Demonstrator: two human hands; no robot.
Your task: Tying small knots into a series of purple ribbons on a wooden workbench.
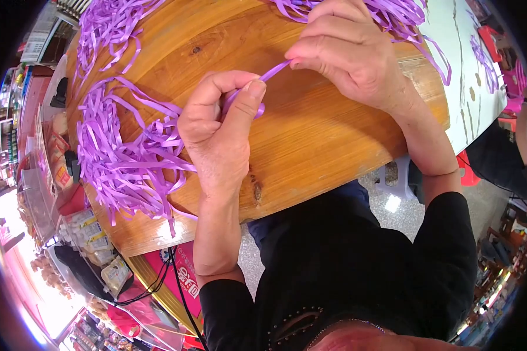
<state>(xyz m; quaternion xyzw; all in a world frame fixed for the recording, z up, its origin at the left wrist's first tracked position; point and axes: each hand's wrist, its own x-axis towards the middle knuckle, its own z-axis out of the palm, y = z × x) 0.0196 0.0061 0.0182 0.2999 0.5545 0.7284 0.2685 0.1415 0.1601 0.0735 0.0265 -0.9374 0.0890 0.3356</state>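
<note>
A narrow purple ribbon stretches between my two hands above the wooden table. My left hand pinches it between thumb and forefinger, and a small loop of it shows beside the thumb. Farther right and higher up, my right hand grips the other end with thumb and fingertips. To the left of my left hand lies a big loose heap of purple ribbons, some strands reaching behind the wrist. Another bundle of purple ribbons lies beyond my right hand, partly hidden by it.
The round-edged wooden table spans the middle. More purple ribbons hang together at its far left. A white marbled table adjoins on the right. Below the near edge stand a white plastic stool and a pink box with black cables.
</note>
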